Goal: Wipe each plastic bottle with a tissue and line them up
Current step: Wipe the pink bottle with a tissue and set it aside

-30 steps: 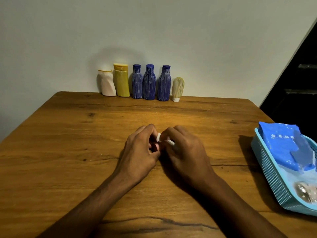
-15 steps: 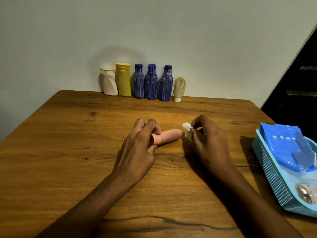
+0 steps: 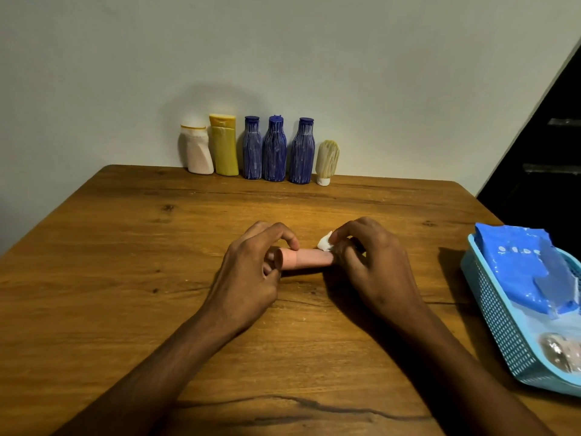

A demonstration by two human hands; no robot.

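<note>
At the middle of the desk point(image 3: 125, 278) the pink bottle point(image 3: 306, 258) is pinched lying flat by the left hand point(image 3: 251, 272) and should be rolled steadily while the tissue point(image 3: 325, 242), pinched in the right hand point(image 3: 367, 262), is drawn along it.

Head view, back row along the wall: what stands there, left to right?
White plastic bottle → yellow plastic bottle → three blue ribbed plastic bottles → small cream bottle standing on its white cap.
</note>
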